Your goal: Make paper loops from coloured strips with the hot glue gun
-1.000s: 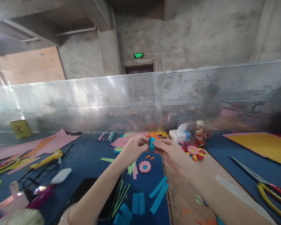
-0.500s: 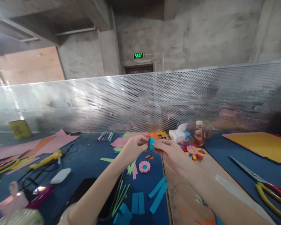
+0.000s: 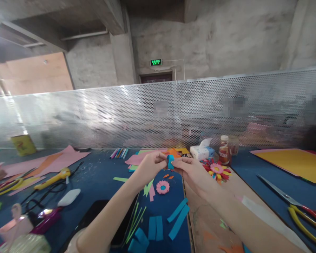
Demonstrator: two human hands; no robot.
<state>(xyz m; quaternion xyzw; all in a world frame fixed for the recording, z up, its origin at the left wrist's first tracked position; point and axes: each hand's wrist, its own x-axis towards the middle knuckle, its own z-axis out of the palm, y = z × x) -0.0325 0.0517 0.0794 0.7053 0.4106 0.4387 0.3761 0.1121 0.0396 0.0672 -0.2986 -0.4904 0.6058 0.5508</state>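
As we pinch a curled bright-blue paper strip (image 3: 171,162) above the blue table (image 3: 92,175), toward its far edge, our left hand (image 3: 154,165) and right hand (image 3: 189,170) each have a closed grip on it. Nearer us lies a round pink paper flower with a blue centre (image 3: 162,187); flat blue paper strips (image 3: 159,228) lie toward the near edge.

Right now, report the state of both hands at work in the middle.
Left hand: closed, pinching one side of the curled blue paper strip.
Right hand: closed, pinching its other side.
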